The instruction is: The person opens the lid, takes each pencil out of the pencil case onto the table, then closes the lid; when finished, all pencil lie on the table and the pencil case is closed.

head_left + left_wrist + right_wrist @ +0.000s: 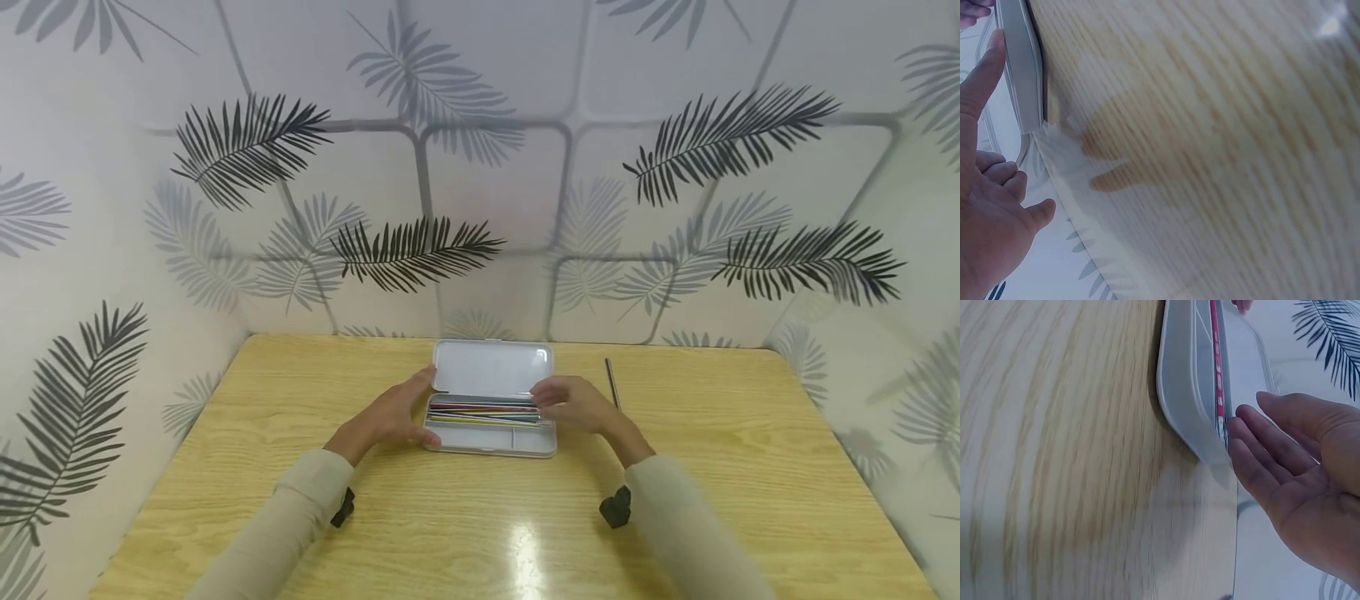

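A white pencil case (465, 437) lies open on the table, its lid (491, 367) folded back toward the wall. Several thin colored pencils (480, 412) lie lengthwise in its rear compartment; a red patterned one (1219, 375) shows in the right wrist view. My left hand (397, 414) is at the case's left side, thumb at the front corner and fingers spread toward the lid. At the right end, my right hand (577, 404) has its fingertips by the pencil ends and the rim. No object shows within its fingers in the right wrist view.
One slim dark stick (612, 379), like a pencil, lies on the wooden table (450, 525) to the right of the case, partly behind the right hand. A wall (495, 292) with leaf patterns rises behind the table. Dark wrist mounts (617, 508) sit under both sleeves.
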Demonstrator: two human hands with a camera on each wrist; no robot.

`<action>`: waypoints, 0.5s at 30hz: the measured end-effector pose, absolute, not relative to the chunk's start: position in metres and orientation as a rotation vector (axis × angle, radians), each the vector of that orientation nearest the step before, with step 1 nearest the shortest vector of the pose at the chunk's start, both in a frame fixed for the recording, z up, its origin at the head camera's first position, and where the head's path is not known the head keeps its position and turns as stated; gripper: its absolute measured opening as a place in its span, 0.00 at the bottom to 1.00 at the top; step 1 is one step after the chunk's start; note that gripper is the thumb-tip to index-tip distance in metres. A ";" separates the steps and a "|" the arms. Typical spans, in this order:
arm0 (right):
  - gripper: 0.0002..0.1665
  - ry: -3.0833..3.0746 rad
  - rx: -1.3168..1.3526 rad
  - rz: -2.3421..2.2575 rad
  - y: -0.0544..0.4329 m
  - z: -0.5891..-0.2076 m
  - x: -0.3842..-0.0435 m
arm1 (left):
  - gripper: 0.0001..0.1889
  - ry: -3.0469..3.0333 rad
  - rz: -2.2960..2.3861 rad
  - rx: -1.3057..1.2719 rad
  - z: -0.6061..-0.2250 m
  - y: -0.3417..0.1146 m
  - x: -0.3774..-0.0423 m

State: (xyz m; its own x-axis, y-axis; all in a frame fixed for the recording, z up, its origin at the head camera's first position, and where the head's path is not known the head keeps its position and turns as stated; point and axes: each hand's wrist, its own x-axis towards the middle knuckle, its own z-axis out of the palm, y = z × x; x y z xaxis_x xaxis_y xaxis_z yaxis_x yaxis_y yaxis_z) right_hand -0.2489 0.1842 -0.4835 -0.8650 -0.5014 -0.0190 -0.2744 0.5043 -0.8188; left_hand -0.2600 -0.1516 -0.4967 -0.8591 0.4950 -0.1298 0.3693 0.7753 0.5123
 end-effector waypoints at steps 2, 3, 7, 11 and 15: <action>0.16 2.511 -0.632 -1.250 0.176 -0.483 -0.250 | 0.65 2.716 0.699 0.674 -0.497 -0.151 -0.260; 0.16 2.524 -0.612 -1.228 0.172 -0.483 -0.251 | 0.65 2.714 0.702 0.676 -0.497 -0.151 -0.260; 0.14 2.582 -0.546 -1.134 0.159 -0.484 -0.252 | 0.66 2.714 0.696 0.679 -0.497 -0.151 -0.261; 0.13 2.616 -0.510 -1.089 0.150 -0.486 -0.251 | 0.66 2.709 0.698 0.672 -0.498 -0.151 -0.261; 0.13 2.679 -0.516 -1.042 0.142 -0.490 -0.251 | 0.66 2.709 0.698 0.672 -0.500 -0.153 -0.262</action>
